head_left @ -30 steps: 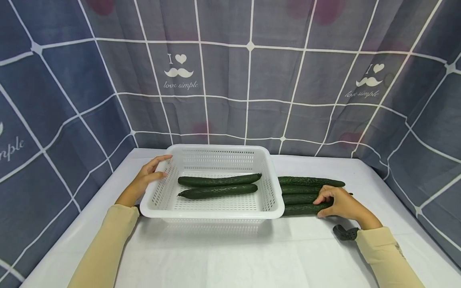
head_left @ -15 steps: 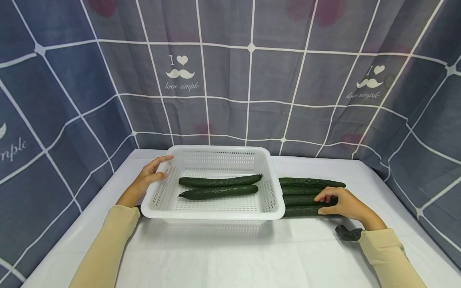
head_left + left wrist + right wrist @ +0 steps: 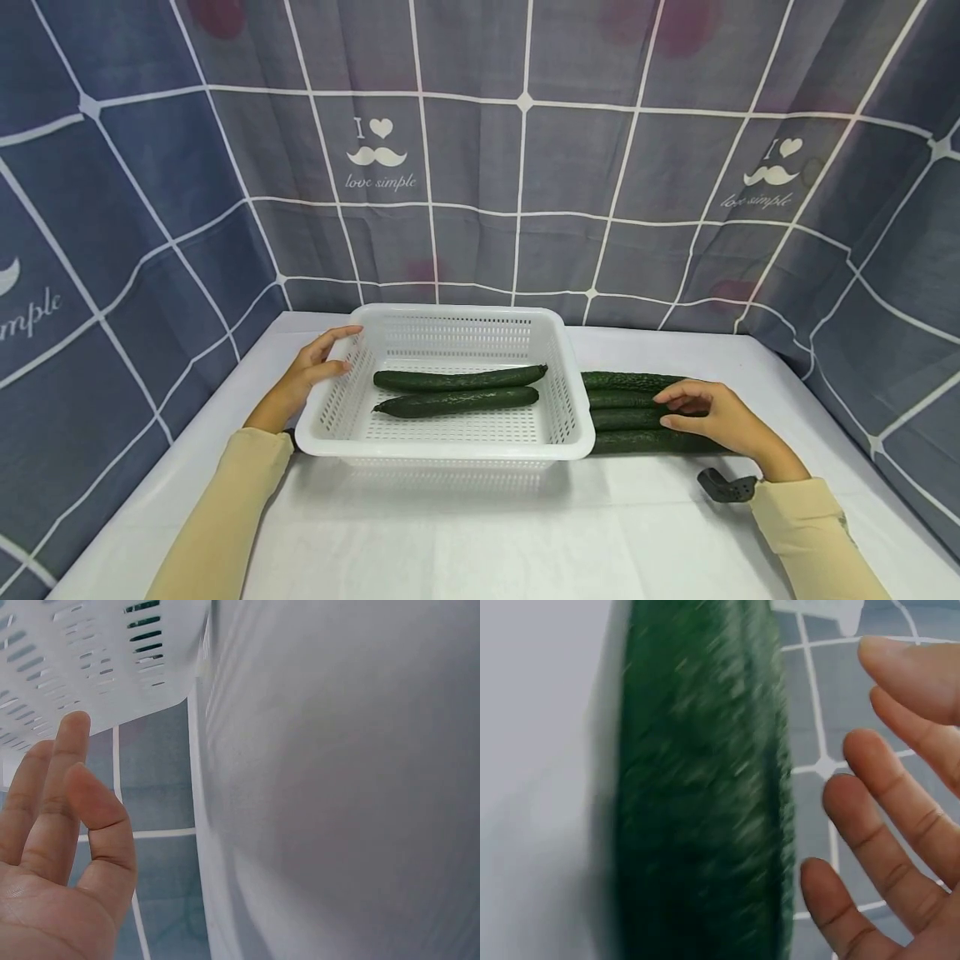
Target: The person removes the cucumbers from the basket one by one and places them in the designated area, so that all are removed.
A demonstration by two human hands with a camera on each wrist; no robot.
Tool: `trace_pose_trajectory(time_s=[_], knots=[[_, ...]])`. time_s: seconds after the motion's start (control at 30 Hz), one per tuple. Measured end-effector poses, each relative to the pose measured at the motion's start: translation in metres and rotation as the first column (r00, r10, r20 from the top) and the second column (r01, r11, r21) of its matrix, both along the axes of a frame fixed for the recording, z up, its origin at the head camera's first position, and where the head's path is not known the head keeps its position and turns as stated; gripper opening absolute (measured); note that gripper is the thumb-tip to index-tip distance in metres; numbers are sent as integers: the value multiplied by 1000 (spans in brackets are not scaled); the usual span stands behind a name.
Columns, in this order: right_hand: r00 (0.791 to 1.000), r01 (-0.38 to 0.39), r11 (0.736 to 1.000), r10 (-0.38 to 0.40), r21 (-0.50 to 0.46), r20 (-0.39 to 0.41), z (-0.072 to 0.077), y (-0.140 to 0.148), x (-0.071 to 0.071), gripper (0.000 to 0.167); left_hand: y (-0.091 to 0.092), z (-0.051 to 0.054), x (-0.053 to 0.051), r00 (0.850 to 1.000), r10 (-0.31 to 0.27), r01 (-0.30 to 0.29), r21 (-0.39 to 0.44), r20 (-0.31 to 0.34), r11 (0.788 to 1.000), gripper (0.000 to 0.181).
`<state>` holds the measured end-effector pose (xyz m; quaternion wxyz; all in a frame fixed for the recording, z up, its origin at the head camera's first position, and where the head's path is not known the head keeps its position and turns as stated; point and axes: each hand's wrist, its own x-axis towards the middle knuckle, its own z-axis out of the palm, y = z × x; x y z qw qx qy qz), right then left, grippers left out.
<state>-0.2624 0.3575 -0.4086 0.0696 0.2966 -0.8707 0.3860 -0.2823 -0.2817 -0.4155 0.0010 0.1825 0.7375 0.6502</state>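
Note:
A white perforated plastic basket [image 3: 442, 451] stands on the table with two dark green cucumbers in it, the far one [image 3: 459, 379] and the near one [image 3: 457, 402]. At its left rim my left hand [image 3: 307, 375] holds on, thumb over the edge; the left wrist view has the other fingers [image 3: 71, 750] by the outer wall. Several more cucumbers lie side by side right of the basket, their left ends hidden by it. Over their right part hovers my right hand [image 3: 716, 417], fingers loosely bent around nothing. The right wrist view shows the nearest cucumber [image 3: 701, 787] apart from those fingers.
White cloth [image 3: 465, 533] covers the table. A grey checked curtain [image 3: 465, 167] encloses the back and both sides. On the right wrist sits a black camera mount [image 3: 726, 486].
My right hand has lifted slightly off the cucumbers and drawn a little to the right, its fingers loosening. The left hand and basket keep their places; the head view shifts slightly.

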Motion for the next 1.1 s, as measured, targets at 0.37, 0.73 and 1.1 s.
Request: trace_pose_trajectory(time_s=[0.37, 0.73, 1.1], knots=[[977, -130, 986, 146, -105, 158, 26, -19, 4, 29, 0, 2, 2, 1000, 18, -18, -20, 1, 1000, 56], [927, -239, 958, 275, -160, 257, 59, -44, -2, 36, -1, 2, 2, 1000, 18, -18, -12, 0, 1000, 56], [903, -310, 942, 334, -127, 270, 82, -66, -14, 32, 1, 2, 3, 1000, 12, -13, -14, -3, 1000, 55]])
